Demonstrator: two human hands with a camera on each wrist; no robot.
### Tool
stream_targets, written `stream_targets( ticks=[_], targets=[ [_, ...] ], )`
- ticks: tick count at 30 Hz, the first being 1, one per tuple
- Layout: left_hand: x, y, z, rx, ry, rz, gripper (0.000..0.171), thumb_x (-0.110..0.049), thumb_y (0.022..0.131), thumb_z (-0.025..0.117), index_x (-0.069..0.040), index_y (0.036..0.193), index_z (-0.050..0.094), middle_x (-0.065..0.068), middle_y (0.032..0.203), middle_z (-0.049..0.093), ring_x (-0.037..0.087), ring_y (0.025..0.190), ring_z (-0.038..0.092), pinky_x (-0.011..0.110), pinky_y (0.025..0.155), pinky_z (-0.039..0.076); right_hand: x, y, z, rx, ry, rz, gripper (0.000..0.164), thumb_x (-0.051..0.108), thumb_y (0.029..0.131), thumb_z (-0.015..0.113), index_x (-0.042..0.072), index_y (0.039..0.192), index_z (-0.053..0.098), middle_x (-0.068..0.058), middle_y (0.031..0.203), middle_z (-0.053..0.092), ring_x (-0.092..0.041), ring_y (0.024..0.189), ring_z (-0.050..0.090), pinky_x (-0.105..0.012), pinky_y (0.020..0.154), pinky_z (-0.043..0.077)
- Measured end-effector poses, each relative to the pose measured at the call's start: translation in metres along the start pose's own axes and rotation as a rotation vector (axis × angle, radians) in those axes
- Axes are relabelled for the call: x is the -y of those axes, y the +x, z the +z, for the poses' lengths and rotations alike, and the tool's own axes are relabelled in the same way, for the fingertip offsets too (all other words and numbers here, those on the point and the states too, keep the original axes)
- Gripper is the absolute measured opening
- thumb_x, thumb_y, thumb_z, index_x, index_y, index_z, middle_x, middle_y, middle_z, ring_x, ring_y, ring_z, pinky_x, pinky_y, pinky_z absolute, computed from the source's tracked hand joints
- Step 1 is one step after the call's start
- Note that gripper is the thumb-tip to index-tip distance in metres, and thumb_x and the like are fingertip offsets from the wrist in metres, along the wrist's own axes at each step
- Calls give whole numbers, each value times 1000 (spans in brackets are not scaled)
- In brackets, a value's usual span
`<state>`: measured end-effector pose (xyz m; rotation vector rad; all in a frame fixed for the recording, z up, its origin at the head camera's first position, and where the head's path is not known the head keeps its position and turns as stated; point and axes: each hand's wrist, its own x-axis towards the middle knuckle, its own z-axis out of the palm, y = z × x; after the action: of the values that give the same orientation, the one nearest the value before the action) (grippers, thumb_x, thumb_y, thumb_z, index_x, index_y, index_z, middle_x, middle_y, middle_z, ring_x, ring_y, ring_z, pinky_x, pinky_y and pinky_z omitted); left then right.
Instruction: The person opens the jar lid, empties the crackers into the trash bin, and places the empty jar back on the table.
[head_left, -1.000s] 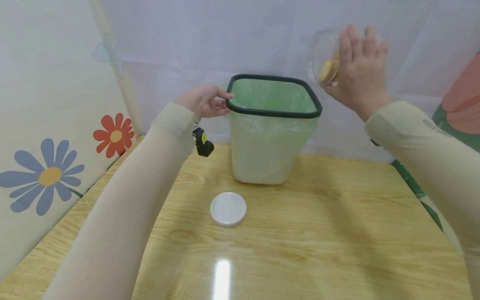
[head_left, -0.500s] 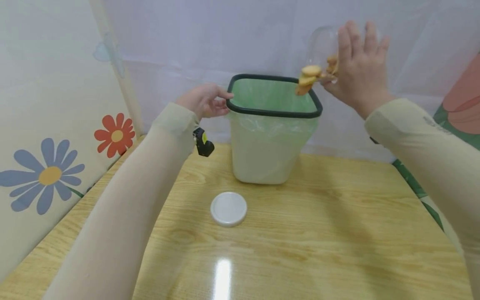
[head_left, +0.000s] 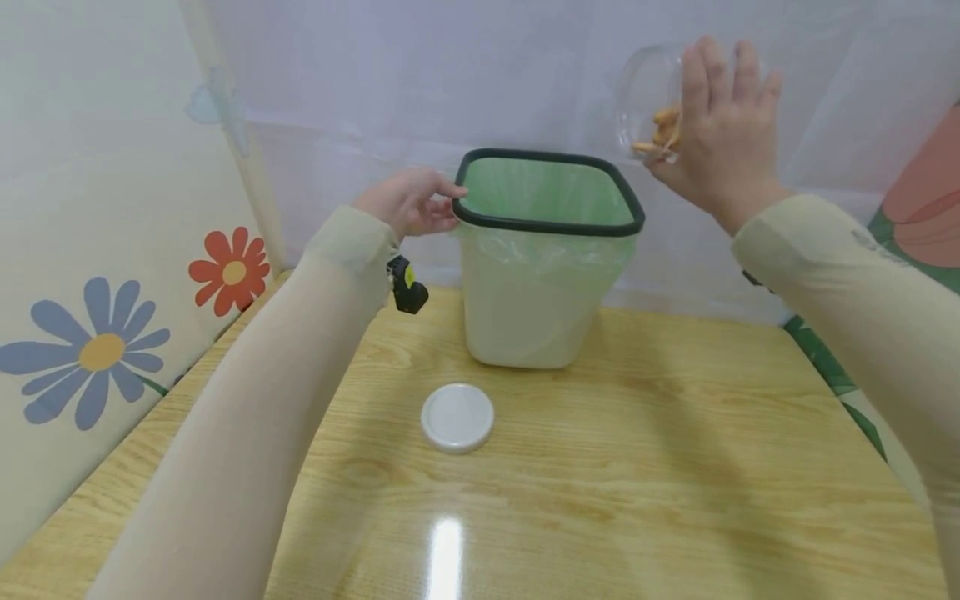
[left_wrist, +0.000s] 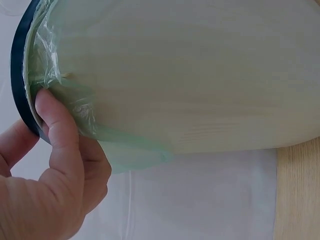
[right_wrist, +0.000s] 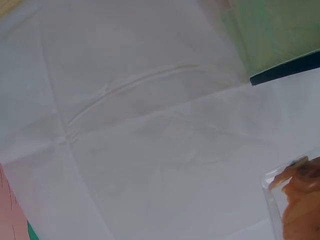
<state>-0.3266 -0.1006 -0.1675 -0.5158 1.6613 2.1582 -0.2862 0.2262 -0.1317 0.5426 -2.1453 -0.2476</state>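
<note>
A cream trash can (head_left: 517, 308) with a dark rim ring (head_left: 551, 225) and a green bag liner (head_left: 547, 183) stands upright. My left hand (head_left: 411, 202) pinches its rim at the left corner; in the left wrist view the left hand (left_wrist: 60, 165) has its thumb and fingers on either side of the rim. Up to the right of the can, my right hand (head_left: 731, 137) grips a clear jar (head_left: 637, 87), tipped with its mouth toward the can. Several small yellow-brown biscuits (head_left: 666, 125) lie inside. Part of the jar (right_wrist: 274, 205) shows in the right wrist view.
A round white lid (head_left: 457, 418) lies flat on the wood-grain table (head_left: 585, 492) in front of the can. Behind the can hangs a pale sheet (head_left: 420, 75). At the left is a wall covering with printed flowers (head_left: 101, 352).
Biscuits slid out of the jar and fell into the can; fewer are left in the jar. The right hand rose slightly. The left hand, can and lid stayed in place.
</note>
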Motion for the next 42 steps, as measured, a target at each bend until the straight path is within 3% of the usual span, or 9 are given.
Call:
stream_targets(
  ticks=[4,10,17,23,27,42],
  targets=[
    [0,0,0,-5,5,-4,66,-2,96,58,-33,148,34,3,98,46,10,75,48,22,58,51,0,-1,0,-11,-9,-44,89,29,82,73,-3,145,19,-29,147,27,-55,134,23,-75,100,22],
    [0,-2,1,12,31,15,59,-1,96,57,-26,145,38,4,96,47,12,75,50,23,62,53,1,-2,-2,20,-25,-79,94,25,80,76,-4,147,17,-28,150,24,-55,136,19,-75,101,20],
    [0,-3,1,1,33,3,66,-2,96,57,-33,148,33,2,100,47,10,74,49,23,58,52,-1,-3,-1,27,-58,-137,93,26,81,74,-4,147,16,-28,150,24,-55,135,20,-77,99,21],
    [2,-4,1,-2,2,-1,67,-2,96,58,-34,149,32,2,105,47,11,79,48,24,64,52,0,-4,3,16,-34,-152,87,28,84,69,-4,147,18,-29,149,25,-57,135,20,-78,98,19],
    [3,-4,-1,9,-20,-5,63,-1,96,57,-31,146,35,3,101,47,11,79,48,25,61,50,2,-3,4,-17,-22,-180,83,26,85,68,-5,146,21,-30,148,27,-58,133,22,-79,96,21],
    [5,-4,-3,28,11,35,63,-2,96,56,-29,148,33,3,100,47,11,76,49,26,60,50,3,-1,5,-1,-56,-196,92,21,78,75,-4,148,20,-28,150,26,-56,135,20,-78,99,19]
  ],
)
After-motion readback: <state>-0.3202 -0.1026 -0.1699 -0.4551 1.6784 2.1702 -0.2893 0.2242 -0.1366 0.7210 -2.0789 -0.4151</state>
